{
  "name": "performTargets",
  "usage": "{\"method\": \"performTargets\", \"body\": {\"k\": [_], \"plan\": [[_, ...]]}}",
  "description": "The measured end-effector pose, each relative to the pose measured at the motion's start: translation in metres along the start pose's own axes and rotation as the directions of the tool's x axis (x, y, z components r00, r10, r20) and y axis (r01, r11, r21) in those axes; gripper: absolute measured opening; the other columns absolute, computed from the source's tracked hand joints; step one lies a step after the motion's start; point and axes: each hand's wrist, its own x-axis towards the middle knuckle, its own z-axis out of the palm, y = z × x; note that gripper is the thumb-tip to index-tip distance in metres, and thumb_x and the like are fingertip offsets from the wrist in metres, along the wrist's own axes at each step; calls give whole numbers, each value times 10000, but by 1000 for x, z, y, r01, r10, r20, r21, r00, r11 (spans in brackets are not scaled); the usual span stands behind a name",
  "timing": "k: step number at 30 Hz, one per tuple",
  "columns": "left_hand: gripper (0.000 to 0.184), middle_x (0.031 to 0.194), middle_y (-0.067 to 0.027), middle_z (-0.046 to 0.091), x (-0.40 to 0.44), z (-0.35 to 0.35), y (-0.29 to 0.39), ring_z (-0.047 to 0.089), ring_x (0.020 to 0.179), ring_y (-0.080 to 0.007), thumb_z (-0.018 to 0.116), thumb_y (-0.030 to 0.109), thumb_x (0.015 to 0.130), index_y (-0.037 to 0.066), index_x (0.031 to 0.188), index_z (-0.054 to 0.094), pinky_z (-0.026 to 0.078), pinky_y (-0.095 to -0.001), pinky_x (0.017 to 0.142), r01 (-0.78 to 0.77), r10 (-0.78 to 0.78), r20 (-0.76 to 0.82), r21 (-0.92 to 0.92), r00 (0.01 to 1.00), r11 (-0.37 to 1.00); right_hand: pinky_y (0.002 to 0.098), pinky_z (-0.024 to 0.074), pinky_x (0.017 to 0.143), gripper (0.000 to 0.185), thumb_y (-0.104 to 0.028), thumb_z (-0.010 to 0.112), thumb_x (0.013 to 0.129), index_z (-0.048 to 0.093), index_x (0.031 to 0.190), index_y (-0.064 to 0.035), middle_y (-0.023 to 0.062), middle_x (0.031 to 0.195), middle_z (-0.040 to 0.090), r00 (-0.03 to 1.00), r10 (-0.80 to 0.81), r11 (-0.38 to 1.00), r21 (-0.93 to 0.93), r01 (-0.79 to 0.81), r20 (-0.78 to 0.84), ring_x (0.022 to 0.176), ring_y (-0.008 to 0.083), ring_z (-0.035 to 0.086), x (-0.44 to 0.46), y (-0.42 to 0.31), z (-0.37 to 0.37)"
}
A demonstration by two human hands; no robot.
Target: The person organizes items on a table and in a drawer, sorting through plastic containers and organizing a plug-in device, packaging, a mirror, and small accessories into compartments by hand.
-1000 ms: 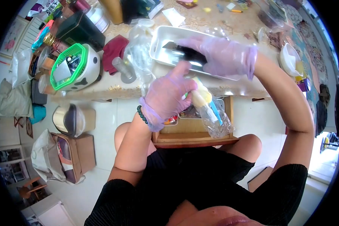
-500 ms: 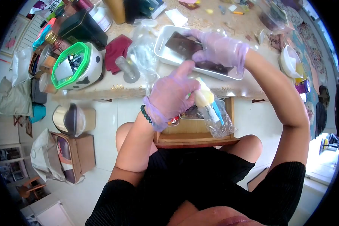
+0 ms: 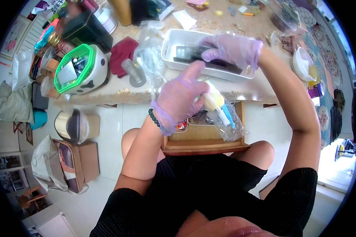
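My left hand [image 3: 180, 98], in a thin purple glove, is closed on a clear plastic bag [image 3: 234, 132] below the table's front edge. A pale yellow and white piece and a blue strip [image 3: 228, 115] show in or against the bag; their kind is unclear. My right hand [image 3: 231, 49], gloved alike, reaches into a long white tray [image 3: 170, 39] on the table. Its fingers are bent around a dark, flat, slab-like thing [image 3: 225, 66] lying low in the tray. Motion blurs the part under the fingertips. A clear item stands at the tray's left end.
Below the table an open wooden drawer [image 3: 205, 134] holds small containers. On the left stand a green-rimmed basket [image 3: 59, 81], a dark red cloth [image 3: 120, 55], a clear cylinder [image 3: 135, 74] and crumpled plastic [image 3: 151, 53]. A white bowl [image 3: 300, 67] sits at right.
The dark slab has gone from raised and face-up, across the tray, to lower and more edge-on, with my right hand at it. My left hand and the bag have hardly moved.
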Motion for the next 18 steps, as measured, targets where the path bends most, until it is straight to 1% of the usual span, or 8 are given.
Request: {"method": "performTargets", "body": {"k": [4, 5, 8, 9, 10, 12, 13, 18], "plan": [[205, 1392, -142, 505, -2, 0, -1, 637, 1115, -301, 717, 49, 731, 116, 921, 681, 554, -367, 871, -3, 3, -28, -19, 1000, 1000, 377, 508, 902, 458, -349, 584, 977, 550, 1342, -75, 190, 1184, 669, 997, 2, 993, 121, 7, -71, 1012, 315, 666, -12, 1, -12], [211, 1402, -139, 501, -2, 0, -1, 637, 1111, -304, 719, 44, 727, 116, 921, 679, 554, -365, 869, -9, 9, -26, -18, 1000, 1000, 378, 526, 873, 451, -273, 567, 984, 509, 1389, -82, 190, 1165, 666, 993, 110, 992, 50, -112, 31, 978, 313, 666, -9, 0, -13], [215, 1410, -137, 498, 0, 0, -1, 640, 1104, -310, 718, 37, 723, 113, 920, 677, 556, -362, 867, -24, 24, -36, -15, 999, 1000, 392, 540, 850, 494, -238, 544, 987, 442, 1449, -97, 191, 1114, 670, 996, 40, 998, 34, -43, 77, 938, 307, 666, -25, -15, -4], [213, 1406, -139, 500, 0, 0, -1, 641, 1101, -313, 717, 36, 724, 111, 919, 676, 557, -362, 867, -32, 31, -46, -11, 998, 999, 402, 525, 894, 543, -227, 541, 983, 384, 1491, -112, 200, 1136, 660, 963, 203, 977, 29, -211, 180, 976, 290, 659, -36, -33, -14], [213, 1406, -139, 500, -1, 0, -1, 641, 1101, -313, 717, 36, 724, 111, 919, 676, 557, -362, 867, -30, 29, -46, -10, 999, 1000, 402, 525, 894, 543, -227, 541, 983, 384, 1491, -112, 200, 1136, 660, 963, 201, 977, 29, -209, 181, 976, 290, 659, -37, -24, -11], [204, 1422, -145, 490, 0, 0, -2, 636, 1122, -322, 714, 32, 722, 105, 909, 680, 553, -368, 885, -32, 31, -60, -15, 998, 999, 341, 488, 940, 525, -189, 580, 949, 438, 1448, -107, 134, 1138, 636, 987, -155, 973, 168, 158, -34, 968, 225, 615, -40, 2, -3], [204, 1422, -145, 490, 0, 0, -2, 636, 1122, -322, 714, 32, 722, 105, 909, 680, 553, -368, 885, -31, 30, -60, -15, 998, 999, 359, 491, 946, 509, -189, 584, 946, 463, 1435, -114, 132, 1186, 620, 993, -61, 960, 267, 86, -102, 1003, 257, 619, -47, -12, -3], [197, 1459, -162, 459, 1, -1, 0, 620, 1169, -343, 712, 25, 711, 102, 891, 692, 549, -373, 906, -30, 30, -41, -2, 999, 1000, 363, 518, 893, 439, -170, 552, 957, 518, 1389, -97, 172, 1076, 671, 978, 189, 962, 217, -167, -85, 948, 262, 661, -37, -18, 5]]}}
